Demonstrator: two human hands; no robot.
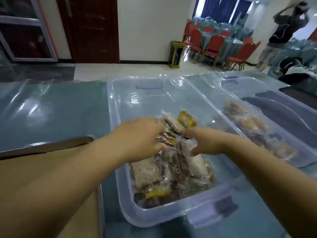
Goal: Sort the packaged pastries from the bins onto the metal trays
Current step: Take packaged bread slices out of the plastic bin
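1. Inside the clear bin (118, 134), toward its near end, lies a heap of packaged pastries (171, 170) (clear printed wrappers, brown and yellow contents).
2. Over the far side of that heap, the left hand (137, 138) curls its fingers down round several packets and grips them.
3. Just right of it, also above the clear bin, the right hand (204, 141) bends its fingers into the wrappers with the thumb spread. Whether it grasps a packet cannot be told.
4. Right of the clear bin, just beside it, a second bin (229, 78) holds more wrapped pastries.
5. Under the clear bin lies a table (51, 114) with a glossy blue-green cover.
6. Far beyond the clear bin stand red chairs (212, 45).
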